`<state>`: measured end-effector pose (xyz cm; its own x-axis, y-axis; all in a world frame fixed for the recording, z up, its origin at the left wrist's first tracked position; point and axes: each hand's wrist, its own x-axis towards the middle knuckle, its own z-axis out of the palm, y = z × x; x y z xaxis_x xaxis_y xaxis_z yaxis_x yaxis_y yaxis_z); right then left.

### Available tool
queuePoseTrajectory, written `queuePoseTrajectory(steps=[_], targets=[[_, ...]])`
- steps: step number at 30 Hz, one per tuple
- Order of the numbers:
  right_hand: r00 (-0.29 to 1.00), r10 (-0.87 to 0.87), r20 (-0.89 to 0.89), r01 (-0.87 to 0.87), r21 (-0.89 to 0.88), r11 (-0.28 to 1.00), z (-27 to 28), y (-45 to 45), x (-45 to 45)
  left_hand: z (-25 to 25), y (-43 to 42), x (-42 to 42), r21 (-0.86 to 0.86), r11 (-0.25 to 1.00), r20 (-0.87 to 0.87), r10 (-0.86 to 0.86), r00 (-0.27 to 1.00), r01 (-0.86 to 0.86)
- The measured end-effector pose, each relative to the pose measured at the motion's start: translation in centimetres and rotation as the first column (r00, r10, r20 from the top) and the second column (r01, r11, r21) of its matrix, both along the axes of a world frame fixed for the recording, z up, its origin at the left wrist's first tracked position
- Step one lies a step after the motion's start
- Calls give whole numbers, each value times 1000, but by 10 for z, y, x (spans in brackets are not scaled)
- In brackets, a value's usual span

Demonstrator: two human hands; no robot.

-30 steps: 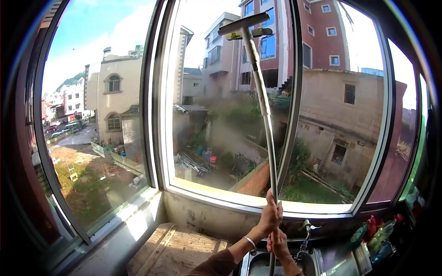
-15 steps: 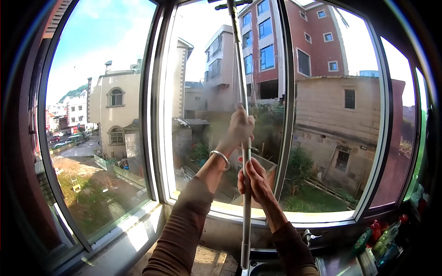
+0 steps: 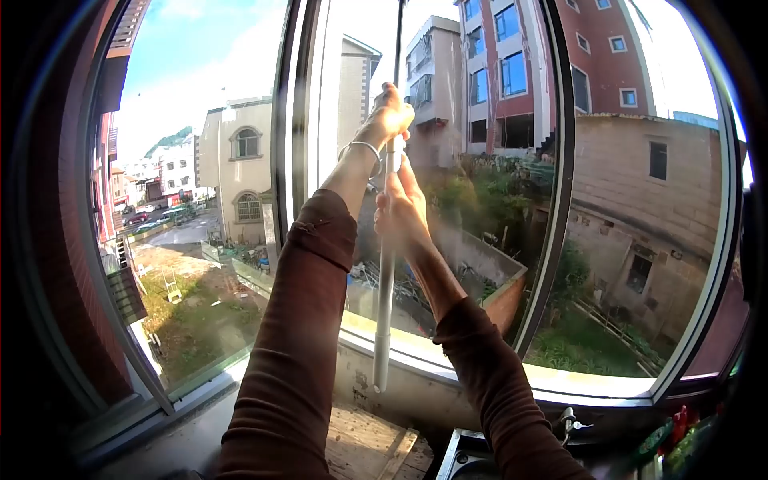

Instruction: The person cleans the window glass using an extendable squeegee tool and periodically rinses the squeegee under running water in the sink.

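A long pale pole (image 3: 385, 308) stands nearly upright before the middle window pane (image 3: 472, 224). High on it, my left hand (image 3: 388, 116) is wrapped round the shaft, with a bangle (image 3: 364, 149) at the wrist. Just below, my right hand (image 3: 402, 204) grips the same pole, its thumb pointing up. The pole's lower end hangs free above the sill (image 3: 416, 360). Its upper end runs out of the top of the view, so the head is hidden. Both forearms wear brown sleeves.
Dark window frames (image 3: 555, 192) divide the panes. Below are a wooden board (image 3: 364, 438), a sink edge (image 3: 454, 456) and a tap (image 3: 570, 424). Red and green items (image 3: 680, 432) sit at the lower right. Buildings and a yard show outside.
Both hands have moved up and away from me with the pole, from near the sink to high before the pane. The pole's head has left the view at the top, and the view has shifted.
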<state>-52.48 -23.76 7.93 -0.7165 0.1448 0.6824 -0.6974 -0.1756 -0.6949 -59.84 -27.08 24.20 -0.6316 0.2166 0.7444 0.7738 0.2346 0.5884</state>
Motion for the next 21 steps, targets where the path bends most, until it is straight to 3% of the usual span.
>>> queuePoseTrajectory(steps=[2,4,6,8,10,12,13,14,15,17,19,21], targets=[[1000,-13,24,13,1,1000,-15,12,-9,-20,0,8,32,996,17,-81,997,81],[997,-77,9,77,30,997,-36,19,-11,-42,9,-8,159,975,154,-179,972,154],[997,-58,55,54,84,995,-65,29,-12,-79,21,-35,226,960,131,-198,972,165],[988,-109,106,98,105,990,-98,31,-8,-114,17,-25,181,982,138,-75,988,49],[977,-144,154,121,151,981,-138,39,-7,-165,17,-39,243,969,76,-71,995,51],[971,-121,208,97,121,988,-175,36,1,-207,10,-31,429,861,378,-446,812,274],[964,-72,255,52,84,995,-192,33,11,-226,8,-33,575,759,378,-577,724,306],[967,-35,254,15,80,997,-208,31,19,-236,-1,-20,644,711,530,-681,506,282],[955,-65,291,41,88,995,-221,25,33,-252,-4,-10,643,703,509,-688,518,302],[921,-170,350,108,189,976,-242,15,65,-299,-11,10,410,835,202,-476,856,367],[889,-206,409,138,189,972,-275,11,88,-335,-15,34,345,867,89,-411,908,359],[894,-193,404,137,163,977,-288,6,108,-345,-19,58,336,878,151,-408,900,341]])
